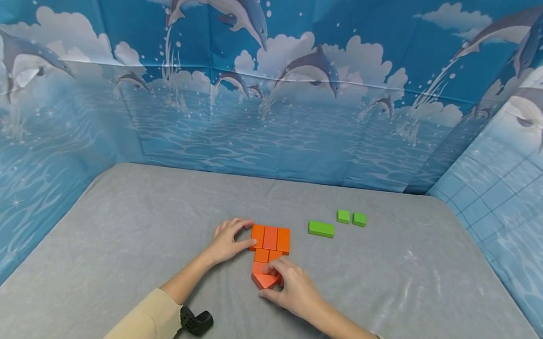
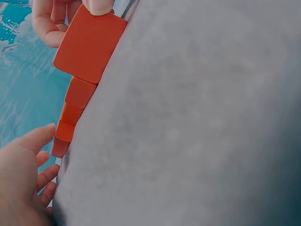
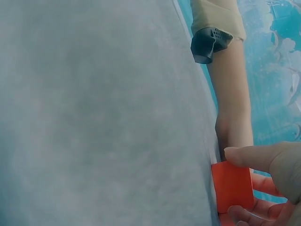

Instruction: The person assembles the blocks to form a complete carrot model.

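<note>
Orange toy blocks lie joined in a flat shape on the grey cloth. Three oblong blocks [image 1: 270, 237] form its far row, with two small square blocks [image 1: 262, 255] below them. A further orange block [image 1: 258, 267] sits under those, partly covered by fingers. At the near end a triangular block [image 1: 265, 280] points toward me. My left hand [image 1: 229, 242] touches the far row's left side, its fingers loosely spread. With thumb and fingers, my right hand [image 1: 298, 288] pinches the triangular block, whose side face [image 3: 233, 188] shows in the right wrist view.
A long green block [image 1: 321, 229] and two small green blocks [image 1: 343, 216] lie to the right, beyond the orange shape. A black wrist device [image 1: 196, 321] juts from the left sleeve. A blue dolphin-print curtain [image 1: 279, 133] hangs behind and beside the cloth-covered table [image 1: 128, 222].
</note>
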The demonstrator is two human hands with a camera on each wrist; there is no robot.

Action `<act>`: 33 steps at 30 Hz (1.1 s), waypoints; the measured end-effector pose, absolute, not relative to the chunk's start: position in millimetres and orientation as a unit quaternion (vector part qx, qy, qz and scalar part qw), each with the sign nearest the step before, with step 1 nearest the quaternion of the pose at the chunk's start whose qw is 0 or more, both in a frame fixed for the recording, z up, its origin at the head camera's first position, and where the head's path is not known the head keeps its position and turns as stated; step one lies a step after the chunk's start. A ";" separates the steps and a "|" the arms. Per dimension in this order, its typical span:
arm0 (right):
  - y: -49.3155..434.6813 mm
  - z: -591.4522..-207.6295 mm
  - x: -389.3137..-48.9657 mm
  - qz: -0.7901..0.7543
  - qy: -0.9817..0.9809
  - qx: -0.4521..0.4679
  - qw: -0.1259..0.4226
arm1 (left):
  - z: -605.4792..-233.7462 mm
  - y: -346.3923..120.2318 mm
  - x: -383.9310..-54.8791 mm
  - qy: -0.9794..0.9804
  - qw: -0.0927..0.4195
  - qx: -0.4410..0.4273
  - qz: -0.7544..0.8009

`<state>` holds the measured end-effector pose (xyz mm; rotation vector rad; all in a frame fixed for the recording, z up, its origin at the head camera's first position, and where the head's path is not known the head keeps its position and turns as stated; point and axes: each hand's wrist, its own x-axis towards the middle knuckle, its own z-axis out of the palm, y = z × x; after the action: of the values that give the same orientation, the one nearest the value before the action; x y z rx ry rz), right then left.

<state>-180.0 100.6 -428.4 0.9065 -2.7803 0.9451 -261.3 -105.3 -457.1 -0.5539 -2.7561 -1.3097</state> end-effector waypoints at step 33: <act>105.7 -426.6 -183.2 0.347 -0.887 0.303 0.004 | -465.6 -104.3 -244.0 -0.871 0.079 -0.255 -0.412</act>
<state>-183.2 105.7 -426.6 0.9491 -2.7804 1.0885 -244.0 -104.3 -465.6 -0.7637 -2.6078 -1.2331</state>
